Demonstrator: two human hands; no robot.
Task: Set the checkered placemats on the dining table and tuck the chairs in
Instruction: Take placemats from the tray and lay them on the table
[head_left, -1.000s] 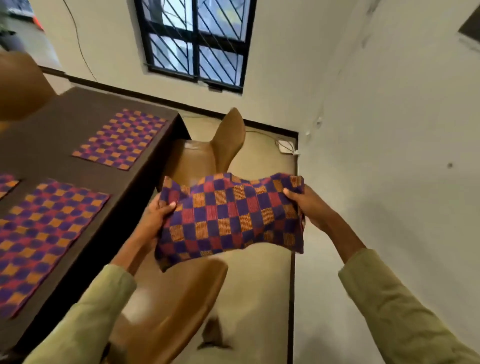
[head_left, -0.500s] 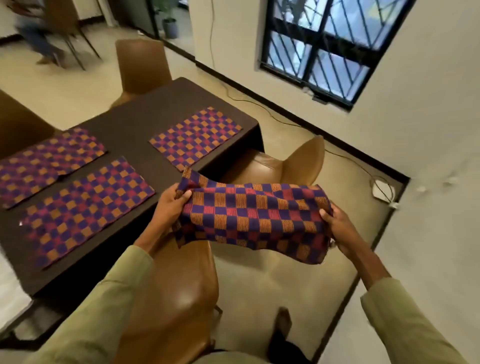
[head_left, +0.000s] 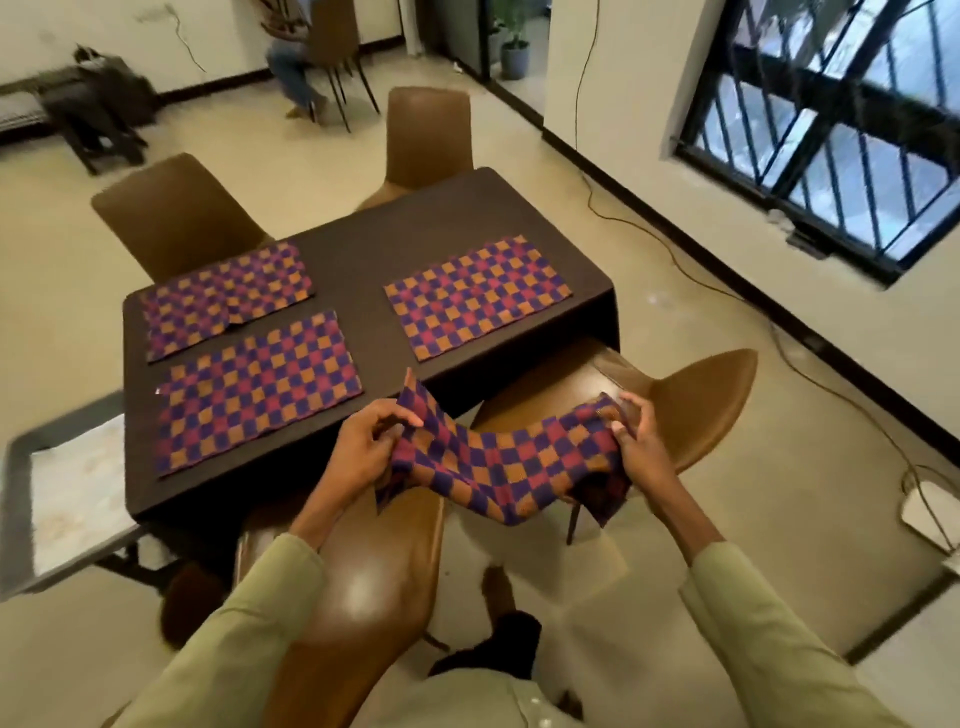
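While we stand at the near edge of the dining table (head_left: 363, 244), we've got a checkered placemat (head_left: 498, 462) stretched between both hands, sagging in the middle, off the tabletop and over the gap between two brown chairs. Our left hand (head_left: 363, 447) pinches its left end with thumb and fingertips, that corner poking up just above the table's near edge. Our right hand (head_left: 641, 452) has its fingers curled around the bunched right end, over the near right chair (head_left: 696, 405), whose seat sits partly under the table. Three more mats lie flat up top: a near left mat (head_left: 254, 389), a far left mat (head_left: 223, 301) and a right mat (head_left: 478, 296). The closest chair (head_left: 363, 587) is right below our arms.
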